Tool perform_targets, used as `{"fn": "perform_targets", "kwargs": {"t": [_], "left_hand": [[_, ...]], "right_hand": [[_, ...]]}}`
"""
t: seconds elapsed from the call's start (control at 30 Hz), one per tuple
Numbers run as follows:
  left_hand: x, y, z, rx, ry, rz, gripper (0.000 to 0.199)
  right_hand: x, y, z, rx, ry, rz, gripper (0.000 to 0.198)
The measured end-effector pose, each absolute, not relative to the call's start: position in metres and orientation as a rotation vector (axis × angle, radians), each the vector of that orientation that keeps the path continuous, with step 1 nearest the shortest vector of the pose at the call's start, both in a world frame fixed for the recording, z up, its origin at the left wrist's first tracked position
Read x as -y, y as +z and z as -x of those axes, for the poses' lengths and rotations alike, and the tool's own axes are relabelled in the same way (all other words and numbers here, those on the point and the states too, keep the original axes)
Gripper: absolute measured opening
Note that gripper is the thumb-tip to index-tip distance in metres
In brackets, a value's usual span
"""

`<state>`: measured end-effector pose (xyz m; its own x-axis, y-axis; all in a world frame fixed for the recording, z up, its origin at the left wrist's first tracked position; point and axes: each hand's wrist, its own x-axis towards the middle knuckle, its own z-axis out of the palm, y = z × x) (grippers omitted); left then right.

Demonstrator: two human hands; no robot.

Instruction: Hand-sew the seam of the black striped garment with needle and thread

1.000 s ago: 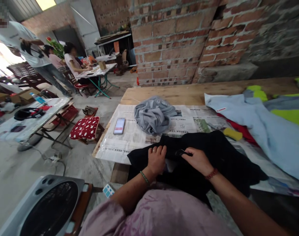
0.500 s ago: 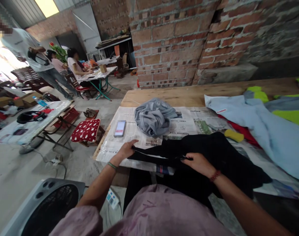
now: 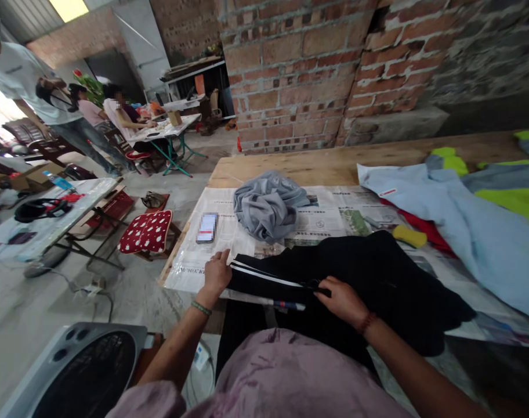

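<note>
Wooden table (image 3: pixel 242 168), brick wall beyond its far edge. Newspaper (image 3: pixel 328 223) spread over much of the top, bare wood along the far edge.

Black garment (image 3: pixel 360 267) lies along the near edge, narrow end toward the near left corner, broad part to the right and drooping over the near edge. White lines run lengthwise on the narrow part.

Left hand (image 3: pixel 217 271): fingers closed on the narrow end, near the left corner. Green bracelet at the wrist. Right hand (image 3: pixel 340 299): grasping the same cloth farther right along the near edge, thumb and fingers pinched together. Something thin and dark at its fingertips, too small to make out. Red bracelet on that wrist.

Grey cloth (image 3: pixel 268 206): crumpled heap on the newspaper, between the garment and the far edge. Phone (image 3: pixel 207 227) near the left edge, screen lit. Yellow sponge (image 3: pixel 410 236) just beyond the garment's broad part. Pale blue cloth (image 3: pixel 447 215) toward the right edge, partly over a red cloth (image 3: pixel 425 229). Lime-and-grey clothing (image 3: pixel 512 200) at the far right.
</note>
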<state>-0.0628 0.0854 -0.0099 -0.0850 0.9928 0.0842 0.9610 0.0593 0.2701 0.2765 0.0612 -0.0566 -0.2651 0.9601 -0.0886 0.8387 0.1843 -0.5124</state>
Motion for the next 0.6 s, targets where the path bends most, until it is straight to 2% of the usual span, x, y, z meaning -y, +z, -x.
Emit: {"fn": "perform_targets", "kwargs": {"t": [0.1, 0.17, 0.37, 0.47, 0.6], "left_hand": [[-0.071, -0.012, 0.042, -1.913, 0.762, -2.113, 0.04], [-0.061, -0.018, 0.024, -1.722, 0.884, -2.118, 0.032], [-0.051, -0.039, -0.025, -1.5, 0.856, -2.193, 0.016], [-0.054, -0.042, -0.038, -1.46, 0.849, -2.265, 0.015], [-0.056, -0.043, -0.046, -1.452, 0.873, -2.282, 0.015]], "right_hand": [[-0.059, -0.05, -0.278, 2.208, 0.724, 1.683, 0.019], [-0.058, -0.043, -0.28, 2.204, 0.75, 1.633, 0.024], [-0.061, -0.016, -0.304, 2.237, 0.776, 1.442, 0.033], [-0.067, -0.006, -0.316, 2.07, 0.749, 1.429, 0.031], [-0.074, 0.008, -0.313, 1.748, 0.902, 1.4, 0.029]]}}
